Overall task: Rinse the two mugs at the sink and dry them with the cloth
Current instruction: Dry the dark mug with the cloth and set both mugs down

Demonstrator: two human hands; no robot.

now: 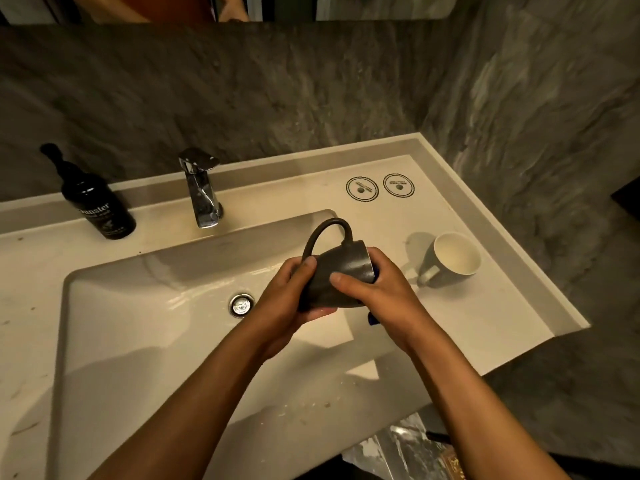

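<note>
The stone-patterned grey wall [311, 98] rises behind and to the right of the pale surface [467, 306]. A raised lip borders the surface at the back and the right.

The rectangular sink [156, 341] is recessed into the surface and occupies its left and centre. The round metal drain [241, 305] sits in the basin floor. The chrome faucet [201, 188] stands on the ledge behind the basin, with its spout aimed at the basin.

The black pump bottle [95, 199] stands upright on the ledge, left of the faucet and apart from it. White lettering is on its front; the text is only partly legible.

Both hands hold the dark mug [337, 271] over the right part of the basin. The mug lies tilted on its side, with the loop handle pointing up and away from the person. The left hand [287, 303] grips the base end, thumb across the wall. The right hand [377, 296] grips the mouth end, thumb on the wall. A small blue item [372, 318] shows under the right hand; its identity cannot be determined.

The grey mug [450, 259] stands on the surface right of the basin, near the hands but apart from them. It is tilted toward the camera, the pale interior is visible, and the handle points to the lower left.

Two round printed labels [380, 187] lie side by side on the surface, behind the grey mug.
</note>
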